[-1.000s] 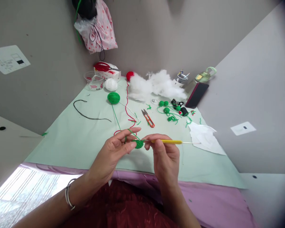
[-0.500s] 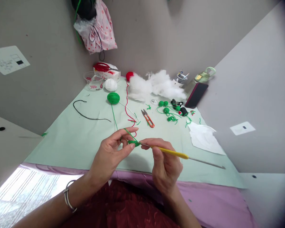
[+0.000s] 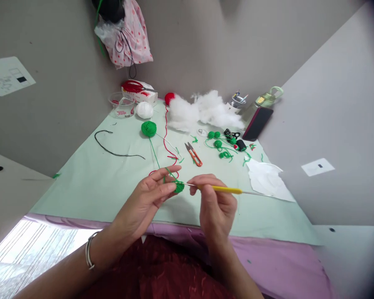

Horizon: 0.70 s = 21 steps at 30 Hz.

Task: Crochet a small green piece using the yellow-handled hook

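Between the thumb and fingers of my left hand (image 3: 149,195) is a small piece of green crochet (image 3: 179,187). Green yarn runs over my raised left index finger and back to a green yarn ball (image 3: 148,128) on the table. My right hand (image 3: 216,203) grips a crochet hook (image 3: 226,189) by its yellow handle. The hook's thin metal tip points left and meets the top of the crochet piece; its exact place in the stitches is too small to tell. The hook's other metal end sticks out to the right.
Orange thread snips (image 3: 194,155) lie beyond my hands. Small green crocheted balls (image 3: 217,144) with loose tails rest to the right, near a leaning phone (image 3: 258,124). White stuffing (image 3: 202,113), a red yarn ball (image 3: 169,98) and a white yarn ball (image 3: 144,110) sit at the back.
The crochet piece has turned in my left fingers, showing more of its face. My right hand has tilted the hook closer to level. The yarn ball has rolled slightly.
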{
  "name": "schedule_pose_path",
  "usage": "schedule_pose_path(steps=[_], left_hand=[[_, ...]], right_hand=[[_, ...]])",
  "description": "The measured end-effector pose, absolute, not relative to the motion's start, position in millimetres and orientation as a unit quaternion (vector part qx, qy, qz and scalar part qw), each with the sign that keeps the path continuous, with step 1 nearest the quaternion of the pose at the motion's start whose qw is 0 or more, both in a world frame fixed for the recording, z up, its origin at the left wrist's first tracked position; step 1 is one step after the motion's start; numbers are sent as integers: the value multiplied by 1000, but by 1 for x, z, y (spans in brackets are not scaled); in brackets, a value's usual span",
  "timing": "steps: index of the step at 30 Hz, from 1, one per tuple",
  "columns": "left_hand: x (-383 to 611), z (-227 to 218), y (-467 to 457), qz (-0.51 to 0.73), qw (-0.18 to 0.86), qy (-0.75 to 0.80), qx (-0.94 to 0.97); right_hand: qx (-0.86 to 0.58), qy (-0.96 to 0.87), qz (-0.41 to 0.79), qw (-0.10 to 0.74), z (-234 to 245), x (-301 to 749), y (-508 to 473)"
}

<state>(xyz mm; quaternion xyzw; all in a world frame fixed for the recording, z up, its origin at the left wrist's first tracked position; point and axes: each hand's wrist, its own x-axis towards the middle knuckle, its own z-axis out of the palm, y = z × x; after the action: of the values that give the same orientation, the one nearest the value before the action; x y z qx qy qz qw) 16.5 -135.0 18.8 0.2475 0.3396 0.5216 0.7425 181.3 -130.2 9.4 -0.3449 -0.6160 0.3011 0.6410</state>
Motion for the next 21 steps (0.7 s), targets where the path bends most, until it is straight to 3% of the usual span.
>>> schedule_pose_path(steps=[3, 6, 10, 16, 21], left_hand=[[21, 21, -139, 534, 710, 349, 298], [24, 20, -140, 553, 686, 359, 307], [21, 16, -135, 516, 744, 345, 246], [13, 15, -132, 523, 742, 342, 242], [17, 21, -139, 518, 710, 370, 300]], right_hand=[[-356, -644, 294, 610, 8, 179, -130], [-363, -691, 203, 591, 3, 180, -133], [-345, -740, 83, 571, 1, 184, -134], [-367, -598, 320, 636, 9, 185, -129], [-368, -601, 350, 617, 6, 183, -128]])
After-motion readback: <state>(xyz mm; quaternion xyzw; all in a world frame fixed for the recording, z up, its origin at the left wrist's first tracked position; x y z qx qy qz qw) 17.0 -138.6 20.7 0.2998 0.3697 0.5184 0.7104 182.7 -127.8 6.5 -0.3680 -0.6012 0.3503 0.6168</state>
